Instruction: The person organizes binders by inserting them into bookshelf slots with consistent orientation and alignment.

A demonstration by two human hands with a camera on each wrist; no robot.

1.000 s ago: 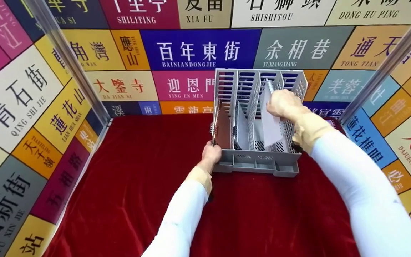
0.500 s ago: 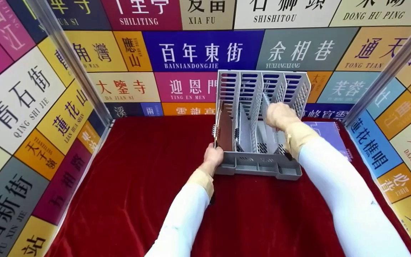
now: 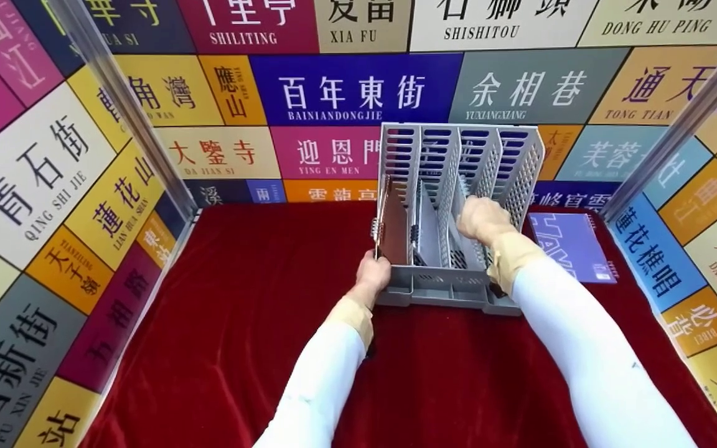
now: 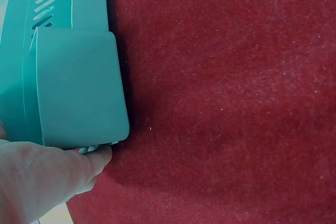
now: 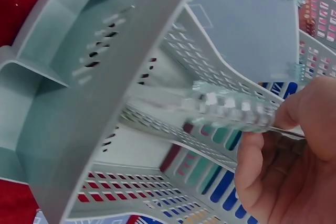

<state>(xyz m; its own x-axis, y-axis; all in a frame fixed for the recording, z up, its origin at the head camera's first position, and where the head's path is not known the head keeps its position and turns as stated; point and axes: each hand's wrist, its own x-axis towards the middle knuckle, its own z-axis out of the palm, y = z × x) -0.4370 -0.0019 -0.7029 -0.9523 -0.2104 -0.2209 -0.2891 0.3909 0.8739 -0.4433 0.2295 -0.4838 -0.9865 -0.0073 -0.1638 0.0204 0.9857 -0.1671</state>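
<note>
A grey file rack (image 3: 433, 274) with upright perforated dividers stands at the back of the table. My left hand (image 3: 373, 271) grips its front left corner; in the left wrist view the fingers (image 4: 94, 162) lie against the rack's side. My right hand (image 3: 484, 219) pinches a spiral-bound notebook (image 3: 467, 239) with a clear coil, upright inside the third compartment from the left. In the right wrist view the thumb and fingers hold it by the coil edge. A brown spiral notebook (image 3: 394, 227) occupies the leftmost compartment, and a pale one (image 3: 427, 230) leans in the second.
A purple notebook (image 3: 573, 247) lies flat on the red cloth (image 3: 259, 311) to the right of the rack. Panels with printed place names (image 3: 352, 89) close in the back and both sides, with metal posts at the corners.
My right hand has lowered the notebook into the third compartment, moving down and slightly left. The purple notebook has come into fuller view. My left hand stays at the rack's corner.
</note>
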